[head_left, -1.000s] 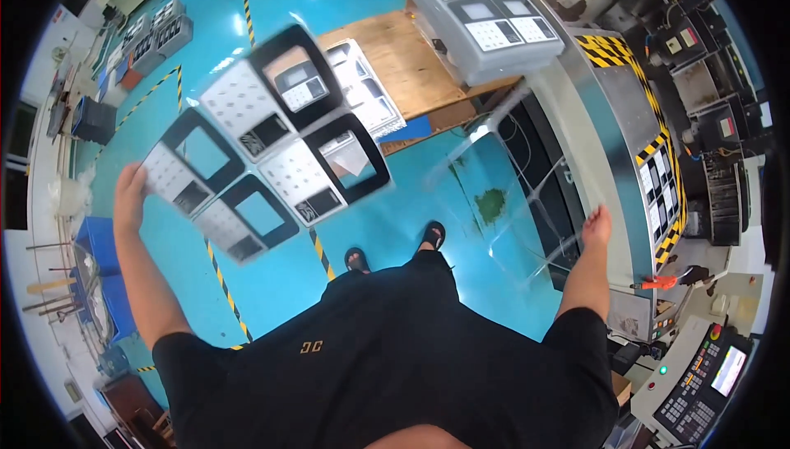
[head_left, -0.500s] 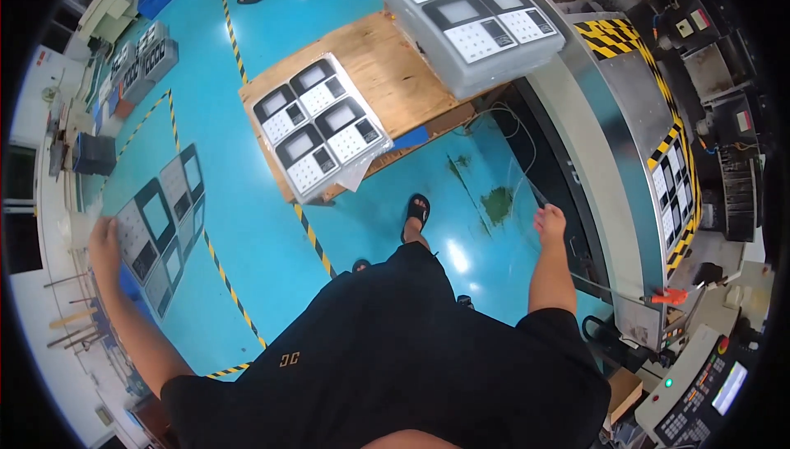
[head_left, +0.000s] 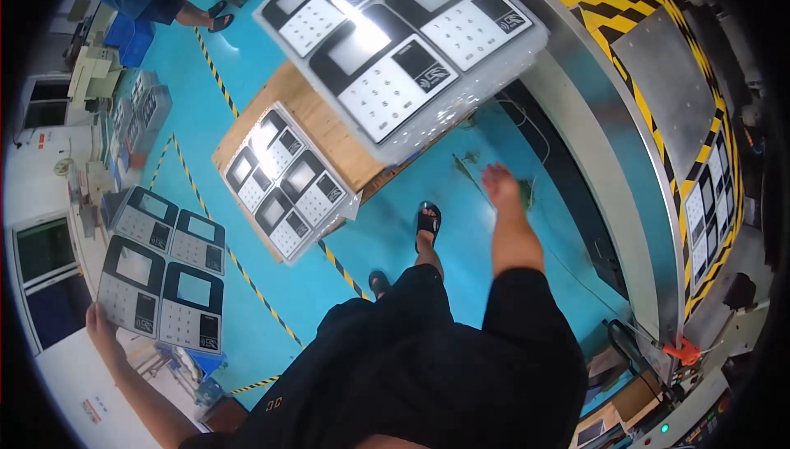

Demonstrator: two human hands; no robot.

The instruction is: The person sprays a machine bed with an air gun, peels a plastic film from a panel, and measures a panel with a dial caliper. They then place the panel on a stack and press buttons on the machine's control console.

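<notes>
Left hand [head_left: 100,323] grips a tray of keypad panels [head_left: 162,269].
Tray at nine o'clock; right hand [head_left: 496,183], fingers loose, empty, near three o'clock, above the teal floor [head_left: 271,62].

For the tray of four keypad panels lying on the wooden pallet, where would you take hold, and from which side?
Probably by the rim of the tray at two opposite long edges, one hand each. It lies flat, wide and thin on the wooden pallet, and one corner overhangs toward the floor, so a grip could start there. The left hand holds another tray by its edge.
</notes>
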